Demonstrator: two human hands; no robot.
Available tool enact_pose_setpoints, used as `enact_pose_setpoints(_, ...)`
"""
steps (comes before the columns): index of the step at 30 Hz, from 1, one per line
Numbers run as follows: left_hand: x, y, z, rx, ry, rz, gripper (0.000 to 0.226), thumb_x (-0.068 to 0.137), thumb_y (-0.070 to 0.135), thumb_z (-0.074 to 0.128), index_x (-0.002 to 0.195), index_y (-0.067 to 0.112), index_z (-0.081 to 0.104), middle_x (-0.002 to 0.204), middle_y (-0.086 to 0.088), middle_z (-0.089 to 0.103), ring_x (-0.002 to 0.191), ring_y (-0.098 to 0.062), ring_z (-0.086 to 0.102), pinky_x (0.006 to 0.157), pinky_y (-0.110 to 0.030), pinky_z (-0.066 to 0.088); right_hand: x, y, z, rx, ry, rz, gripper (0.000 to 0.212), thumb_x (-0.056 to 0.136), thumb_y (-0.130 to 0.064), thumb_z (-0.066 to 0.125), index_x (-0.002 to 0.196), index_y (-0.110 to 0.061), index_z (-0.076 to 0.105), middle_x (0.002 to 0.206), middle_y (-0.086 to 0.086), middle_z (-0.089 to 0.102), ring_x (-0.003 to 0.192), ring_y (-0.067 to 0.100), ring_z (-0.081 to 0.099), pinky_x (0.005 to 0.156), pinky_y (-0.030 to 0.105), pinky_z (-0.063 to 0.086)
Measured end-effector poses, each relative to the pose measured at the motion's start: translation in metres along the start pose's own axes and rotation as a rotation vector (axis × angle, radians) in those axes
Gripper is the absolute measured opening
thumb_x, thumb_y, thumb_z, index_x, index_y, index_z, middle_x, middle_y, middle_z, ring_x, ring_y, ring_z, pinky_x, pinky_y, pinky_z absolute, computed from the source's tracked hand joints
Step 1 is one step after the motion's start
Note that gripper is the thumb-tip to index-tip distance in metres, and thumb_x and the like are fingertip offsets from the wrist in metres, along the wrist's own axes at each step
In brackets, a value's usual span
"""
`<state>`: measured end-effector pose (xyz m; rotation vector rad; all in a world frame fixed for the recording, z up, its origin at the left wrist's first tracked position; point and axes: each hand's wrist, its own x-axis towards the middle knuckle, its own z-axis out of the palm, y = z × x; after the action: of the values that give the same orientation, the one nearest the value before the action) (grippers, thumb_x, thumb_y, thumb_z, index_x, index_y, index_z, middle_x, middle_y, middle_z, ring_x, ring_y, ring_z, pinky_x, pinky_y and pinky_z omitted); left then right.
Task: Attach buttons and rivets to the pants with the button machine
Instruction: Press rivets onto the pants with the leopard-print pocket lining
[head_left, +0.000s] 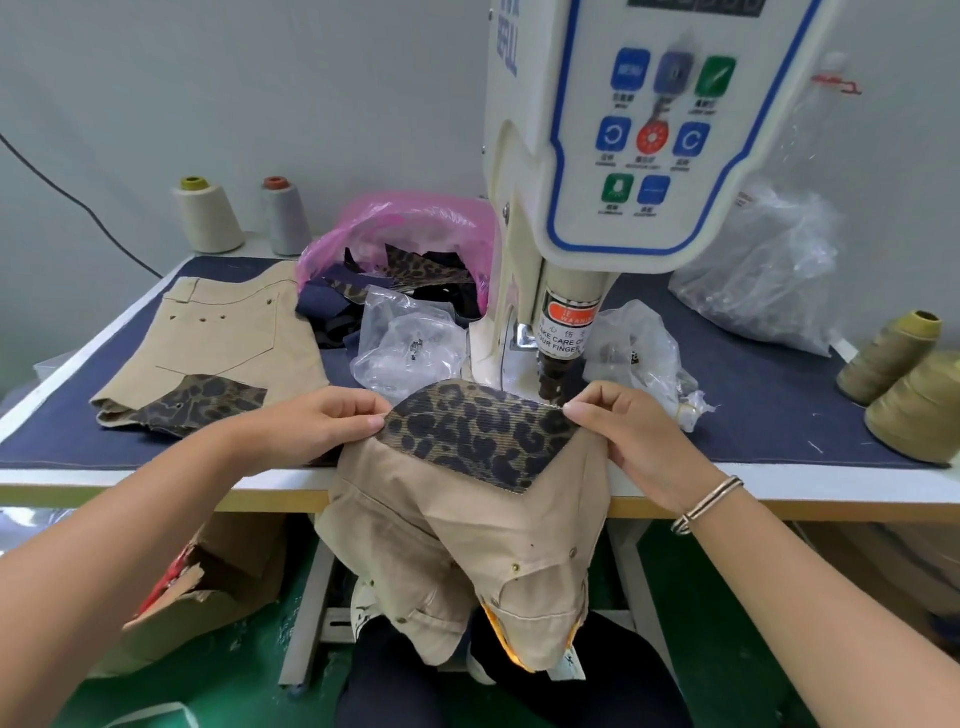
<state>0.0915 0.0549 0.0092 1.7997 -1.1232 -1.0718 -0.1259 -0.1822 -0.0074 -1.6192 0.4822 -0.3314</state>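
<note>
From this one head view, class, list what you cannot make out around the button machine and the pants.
- Lower die: hidden behind the leopard patch.
- Button machine display: cut off by the top edge.
- Panel captions: blurred, too small.
- Clear bags' contents: too small.
- Right hand's fingertips: tucked under the pants.

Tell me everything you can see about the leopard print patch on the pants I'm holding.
The leopard print patch is a brown, black-spotted ribbed fabric panel sewn onto the tan pants. Its lower edge comes to a point. It lies stretched just in front of the button machine, its far right corner by the punch. The left hand pinches its left corner, the right hand its right corner.
</note>
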Motion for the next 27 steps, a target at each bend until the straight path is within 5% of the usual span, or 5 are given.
enact_pose_setpoints(7,0.004,0.016,0.002,0.166,-0.055,-0.016,0.018,0.100,0.008,0.044,0.112,0.006,0.058,0.107,-0.008,0.061,0.100,-0.014,0.054,0.101,-0.032,0.040,-0.003,0.003,-0.018,-0.264,0.030,-0.073,0.009,0.085,-0.020,0.068,0.084,-0.027,0.073,0.084,-0.007,0.072,0.082,0.004,0.065,0.073,0.013,0.049)
enact_pose_setpoints(11,0.006,0.016,0.003,0.152,0.020,0.030,0.015,0.099,0.008,0.048,0.111,0.012,0.055,0.089,-0.003,0.060,0.084,-0.007,0.055,0.082,-0.020,0.045,-0.006,0.001,-0.025,-0.357,-0.016,-0.009,0.019,0.084,-0.032,0.067,0.068,-0.023,0.070,0.060,-0.010,0.056,0.057,-0.001,0.048,0.058,0.010,0.040)
enact_pose_setpoints(16,0.007,0.000,0.003,0.038,0.112,0.124,0.017,0.097,-0.005,0.044,0.095,0.010,0.053,0.082,-0.011,0.050,0.079,-0.019,0.046,0.075,-0.027,0.038,-0.004,-0.001,-0.015,0.000,-0.045,0.068,0.015,0.084,-0.026,0.065,0.071,-0.020,0.072,0.082,0.011,0.060,0.081,0.022,0.051,0.082,0.033,0.041)
enact_pose_setpoints(20,0.009,-0.014,0.006,-0.006,0.259,0.143,0.043,0.093,-0.015,0.038,0.075,0.013,0.066,0.083,0.001,0.066,0.085,-0.013,0.059,0.080,-0.020,0.045,0.004,-0.002,0.001,0.135,-0.038,0.021,0.018,0.085,-0.022,0.064,0.069,-0.023,0.072,0.073,0.002,0.062,0.073,0.014,0.053,0.069,0.026,0.041)
enact_pose_setpoints(27,0.013,-0.040,0.022,-0.113,0.480,0.128,0.056,0.092,-0.013,0.035,0.056,0.020,0.063,0.063,0.005,0.053,0.065,-0.015,0.044,0.063,-0.027,0.028,0.010,0.018,0.014,0.238,0.016,-0.067,0.027,0.091,-0.009,0.057,0.073,-0.022,0.073,0.070,-0.006,0.068,0.067,0.001,0.061,0.064,0.014,0.048)
